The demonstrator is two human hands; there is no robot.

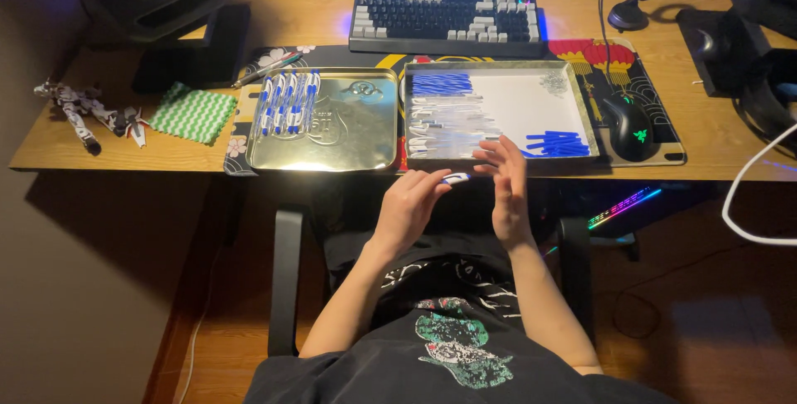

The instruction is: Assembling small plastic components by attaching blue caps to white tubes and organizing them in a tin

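Small white-and-blue pen piece (455,177) is sitting right at the fingertips of the left hand (408,205), just off the front edge of the wooden desk (50,142) and over the lap. Left hand is curled palm-down with the forearm coming up from the lower left, fingers pinched around the near end of that piece. Right hand (506,184) is held up on edge, palm facing left, fingers spread and loose, gripping nothing, with its fingertips just beside the far end of the piece; can't tell if they're actually touching it. Right behind the hands there's a white-lined rectangular metal tray (531,101) with a row of clear pen barrels (444,126) along its left side, a bunch of blue caps (442,83) at the top left and a loose heap of blue parts (558,144) at the lower right. To its left, a shiny gold-coloured embossed tin tray (332,134) with a row of assembled blue-and-white pens (286,102) in the top left corner. Further left on the desk is a green-and-white zigzag cloth (193,112), and a black computer mouse (631,127) with a green glowing mark sits to the right of the white tray, on a patterned desk mat (664,134).
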